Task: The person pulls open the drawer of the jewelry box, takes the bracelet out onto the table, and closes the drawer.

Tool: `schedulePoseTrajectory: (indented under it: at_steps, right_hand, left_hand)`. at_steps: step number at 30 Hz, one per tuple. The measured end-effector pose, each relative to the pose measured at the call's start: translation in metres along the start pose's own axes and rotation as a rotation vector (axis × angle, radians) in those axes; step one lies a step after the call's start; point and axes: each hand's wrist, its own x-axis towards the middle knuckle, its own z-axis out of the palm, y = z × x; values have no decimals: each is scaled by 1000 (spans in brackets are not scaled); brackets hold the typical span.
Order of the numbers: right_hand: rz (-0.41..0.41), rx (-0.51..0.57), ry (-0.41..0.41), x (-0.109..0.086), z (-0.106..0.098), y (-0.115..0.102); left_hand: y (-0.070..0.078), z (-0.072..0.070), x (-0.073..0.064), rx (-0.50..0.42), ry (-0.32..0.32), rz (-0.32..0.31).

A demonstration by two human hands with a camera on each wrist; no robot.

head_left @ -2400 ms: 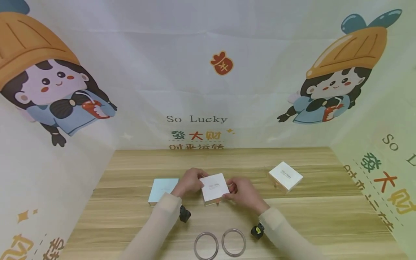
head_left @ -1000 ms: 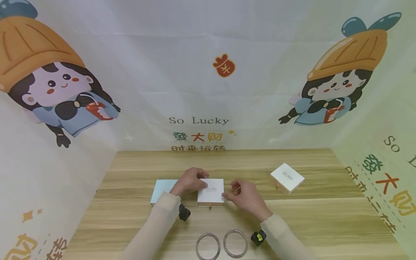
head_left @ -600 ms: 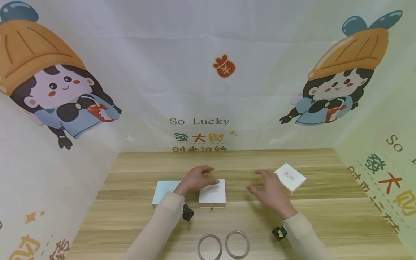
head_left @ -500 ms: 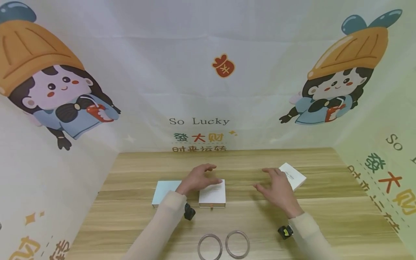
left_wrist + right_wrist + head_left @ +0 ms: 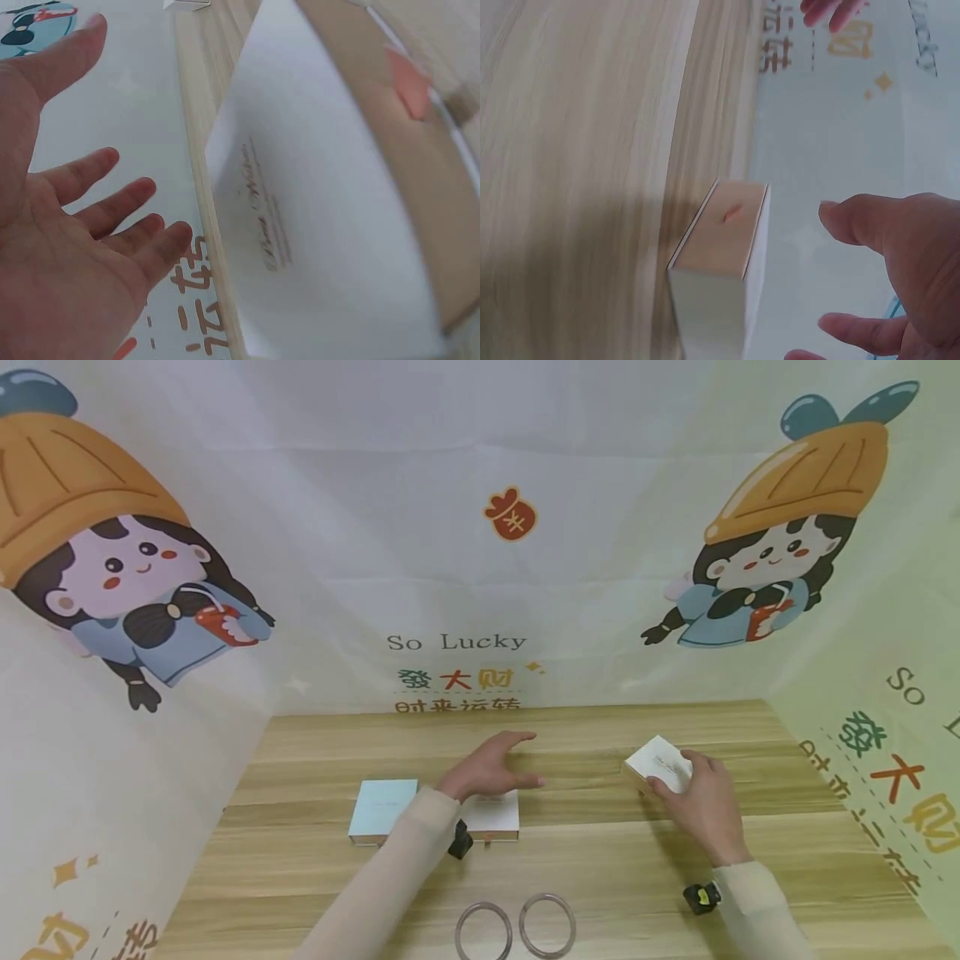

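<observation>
My left hand (image 5: 487,768) hovers over the back of the middle white box (image 5: 497,817), fingers extended and holding nothing. The left wrist view shows that box (image 5: 315,225) close up, with brown lettering and a small orange pull tab (image 5: 409,82). At the right, my right hand (image 5: 705,802) reaches over another white box (image 5: 654,760), which sits turned at an angle. In the right wrist view its thumb and fingers (image 5: 862,217) are spread, apart from the box (image 5: 720,229). Part of the middle box is hidden behind the left hand and sleeve.
A light-blue box (image 5: 382,806) lies left of the middle box, partly behind the left sleeve. Two translucent bangles, one left (image 5: 483,906) and one right (image 5: 547,897), lie near the front. Printed cloth walls (image 5: 585,610) enclose the wooden table (image 5: 600,877).
Both hands have let go of the middle box, which now sits squarely on the table. My right hand has moved right to the angled box; my left hand has lifted and shifted slightly right.
</observation>
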Motion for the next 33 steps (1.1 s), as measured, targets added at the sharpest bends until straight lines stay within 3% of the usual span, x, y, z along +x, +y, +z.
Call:
schedulePoseTrajectory:
  at_steps: [4,8,14,25,33]
  right_hand:
    - [15,9,-8,5,-5,15]
    - [50,34,-77,12,-11,29]
    - [79,45,-165,23,-16,47]
    - [5,96,-255,40,-18,66]
    - [-38,92,-266,44,-17,72]
  left_hand:
    - [7,3,11,22,-8,18]
    - [14,7,22,44,-19,39]
    - [24,19,36,44,-31,18]
    - [36,47,53,33,-37,-2]
    - [44,71,63,33,-28,-10]
